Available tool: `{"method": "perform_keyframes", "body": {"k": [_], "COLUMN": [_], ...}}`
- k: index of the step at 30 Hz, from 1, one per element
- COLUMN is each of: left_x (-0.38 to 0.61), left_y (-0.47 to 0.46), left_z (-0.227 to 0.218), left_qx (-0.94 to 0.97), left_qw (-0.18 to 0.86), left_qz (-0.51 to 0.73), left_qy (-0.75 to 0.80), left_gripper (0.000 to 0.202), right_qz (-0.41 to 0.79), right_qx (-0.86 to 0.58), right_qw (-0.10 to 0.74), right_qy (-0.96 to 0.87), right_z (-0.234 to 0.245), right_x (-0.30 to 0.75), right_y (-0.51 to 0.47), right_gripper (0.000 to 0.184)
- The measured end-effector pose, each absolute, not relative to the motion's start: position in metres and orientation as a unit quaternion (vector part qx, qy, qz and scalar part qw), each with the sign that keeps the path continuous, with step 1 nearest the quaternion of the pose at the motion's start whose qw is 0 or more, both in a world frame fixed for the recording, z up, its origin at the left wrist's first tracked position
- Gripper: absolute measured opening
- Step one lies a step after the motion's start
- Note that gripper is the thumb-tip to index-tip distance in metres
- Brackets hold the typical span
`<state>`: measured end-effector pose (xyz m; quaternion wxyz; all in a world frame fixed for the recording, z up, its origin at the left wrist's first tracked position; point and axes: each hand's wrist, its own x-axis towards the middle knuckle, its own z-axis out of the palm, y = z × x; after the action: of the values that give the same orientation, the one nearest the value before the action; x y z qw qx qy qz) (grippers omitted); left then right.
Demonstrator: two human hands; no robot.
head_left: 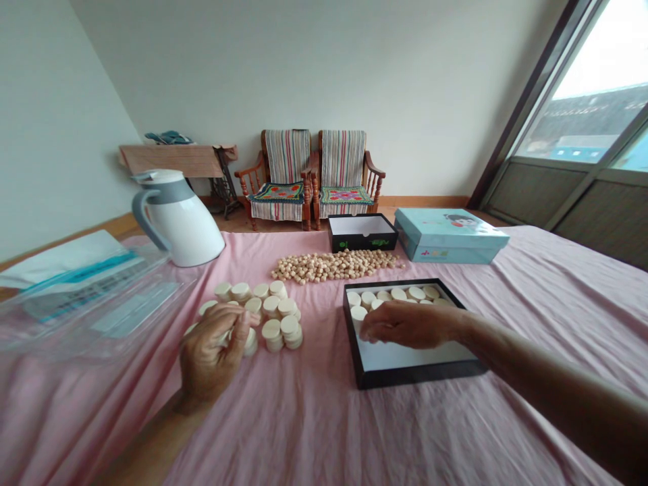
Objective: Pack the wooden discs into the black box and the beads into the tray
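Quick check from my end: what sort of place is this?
Probably a room in a home: two wooden armchairs with striped covers, a pink cloth beneath the hands, and a white jug.

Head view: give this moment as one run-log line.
left hand: over stacked round cream discs, grip unclear | right hand: over shallow black-rimmed white box holding similar discs, grip unclear | beyond: beige pellets
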<state>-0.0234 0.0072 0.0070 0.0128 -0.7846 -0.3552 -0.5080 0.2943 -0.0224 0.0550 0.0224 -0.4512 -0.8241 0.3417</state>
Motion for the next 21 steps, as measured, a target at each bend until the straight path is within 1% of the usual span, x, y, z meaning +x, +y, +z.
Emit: {"method": "perform_keyframes", "body": {"k": [4,11,14,19,21], "left_x": [-0.023,-0.023,-0.023,-0.024,-0.024], "left_y": [0.007,0.007,0.007,0.008,0.008], "left_z": [0.007,0.006,0.006,0.004,0.004], "left_qx": [-0.785,-0.785,-0.787,-0.786,-0.787], "left_qw": [0.011,0.012,0.010,0.007,0.006], "left_qz": [-0.505,-0.503,-0.499,-0.498,-0.499], "left_qy": [-0.358,-0.360,-0.362,-0.365,-0.363], "left_gripper": [0.017,0.017,0.017,0.017,0.017], "right_qz": [0.420,0.338,0.349,0.399,0.407], "right_qx": [-0.451,-0.467,-0.465,-0.472,-0.490], "right_qw": [0.020,0.055,0.055,0.122,0.129], "right_qy": [-0.787,-0.815,-0.812,-0.777,-0.760], "right_z": [0.050,0.036,0.043,0.064,0.071], "right_x": [0.294,0.285,0.289,0.309,0.318], "right_y": [-0.023,-0.019,-0.021,-0.025,-0.027], "right_gripper": [0.030,0.029,0.029,0.028,0.028]}}
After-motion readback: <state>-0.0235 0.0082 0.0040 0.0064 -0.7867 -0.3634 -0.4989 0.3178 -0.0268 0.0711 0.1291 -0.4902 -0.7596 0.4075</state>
